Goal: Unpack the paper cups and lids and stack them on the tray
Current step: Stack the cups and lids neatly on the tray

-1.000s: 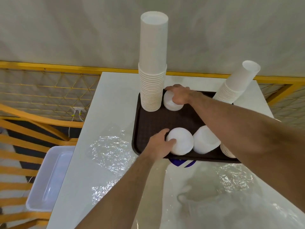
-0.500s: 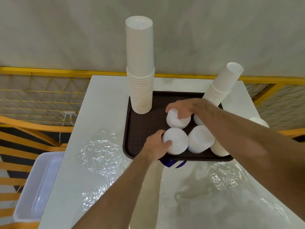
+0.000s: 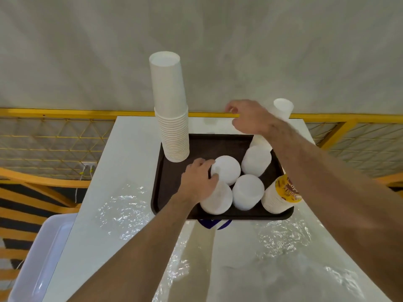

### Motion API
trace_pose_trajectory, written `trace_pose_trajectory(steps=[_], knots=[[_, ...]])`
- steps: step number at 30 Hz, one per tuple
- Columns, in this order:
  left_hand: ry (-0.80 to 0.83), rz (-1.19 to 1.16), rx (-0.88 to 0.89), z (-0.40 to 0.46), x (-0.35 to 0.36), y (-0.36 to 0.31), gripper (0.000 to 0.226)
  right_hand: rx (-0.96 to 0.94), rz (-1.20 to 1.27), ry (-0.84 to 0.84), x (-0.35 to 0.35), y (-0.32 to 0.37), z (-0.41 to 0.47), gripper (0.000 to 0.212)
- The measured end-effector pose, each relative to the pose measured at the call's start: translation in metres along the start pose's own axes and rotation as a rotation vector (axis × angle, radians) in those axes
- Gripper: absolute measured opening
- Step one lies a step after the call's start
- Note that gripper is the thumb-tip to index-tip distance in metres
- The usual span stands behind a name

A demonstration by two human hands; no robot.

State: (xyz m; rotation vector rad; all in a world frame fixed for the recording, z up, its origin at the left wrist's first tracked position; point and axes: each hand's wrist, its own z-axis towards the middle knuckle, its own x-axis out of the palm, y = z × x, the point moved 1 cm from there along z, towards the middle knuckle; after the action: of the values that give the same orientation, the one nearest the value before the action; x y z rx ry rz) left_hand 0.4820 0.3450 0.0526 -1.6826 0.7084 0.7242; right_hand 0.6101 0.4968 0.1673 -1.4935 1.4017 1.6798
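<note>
Nearest, crumpled wrap (image 3: 272, 247) lies on the table (image 3: 130, 149), so unpacking looks mostly done and the step in hand is arranging lid stacks on the tray (image 3: 172, 192).

On the tray's near half stand 4 lid stacks, packed so close they appear to touch. The left hand (image 3: 199, 182) rests against the front-left lid stack (image 3: 218, 201) and the one behind it (image 3: 226, 173), fingers curled round their left sides in a steadying hold. Each stack's long axis runs roughly upright, flat tops toward the camera. At the tray's near right corner sits a printed cup stack (image 3: 279, 197), leaning a little to the right.

Farther back, the tall cup stack (image 3: 172, 118) stands upright at the far-left corner, mouths down, closed bases up. The right hand (image 3: 250, 118) hovers over the far edge, fingers loosely bent and apart, holding nothing. Behind it a second cup stack (image 3: 281, 110) tilts right.

The next move probably calls for straightening that leaning stack, gently, since either cup stack could topple.
</note>
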Motion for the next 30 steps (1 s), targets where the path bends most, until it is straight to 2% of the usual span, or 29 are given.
trace_pose_trajectory(steps=[3,5,8,10,12,15,18,20,23,26,28,30], knots=[[0.115,0.237,0.08,0.009,0.01,-0.021,0.053,0.098,-0.065,-0.234,-0.036,-0.024,-0.003,0.062],[0.189,0.322,0.084,0.013,0.018,-0.027,0.053,0.227,-0.036,-0.305,-0.046,-0.05,-0.003,0.073],[0.259,0.39,0.072,0.016,0.028,-0.031,0.051,0.407,0.122,-0.233,-0.041,-0.085,0.001,0.091],[0.272,0.376,0.051,0.018,0.03,-0.032,0.05,0.439,0.251,-0.149,-0.031,-0.097,0.003,0.097],[0.178,0.271,0.044,0.02,0.026,-0.027,0.048,0.431,0.331,-0.123,-0.024,-0.102,0.004,0.091],[-0.139,-0.058,-0.012,0.022,0.008,-0.009,0.038,0.403,0.363,-0.133,-0.02,-0.101,0.007,0.084],[-0.411,-0.302,-0.251,0.023,-0.018,0.025,0.03,0.342,0.382,-0.08,-0.016,-0.089,0.012,0.084],[-0.503,-0.386,-0.377,0.028,-0.035,0.047,0.036,0.276,0.369,-0.051,-0.009,-0.074,0.015,0.083],[-0.451,-0.457,-0.462,0.041,-0.049,0.071,0.068,0.19,0.338,-0.032,0.004,-0.045,0.023,0.079],[-0.35,-0.495,-0.407,0.055,-0.058,0.085,0.1,0.124,0.336,-0.001,0.017,-0.016,0.031,0.077],[-0.302,-0.53,-0.33,0.061,-0.062,0.087,0.107,0.085,0.325,0.014,0.024,0.0,0.035,0.077],[-0.281,-0.556,-0.269,0.066,-0.064,0.087,0.104,0.053,0.319,0.029,0.03,0.013,0.038,0.078]])
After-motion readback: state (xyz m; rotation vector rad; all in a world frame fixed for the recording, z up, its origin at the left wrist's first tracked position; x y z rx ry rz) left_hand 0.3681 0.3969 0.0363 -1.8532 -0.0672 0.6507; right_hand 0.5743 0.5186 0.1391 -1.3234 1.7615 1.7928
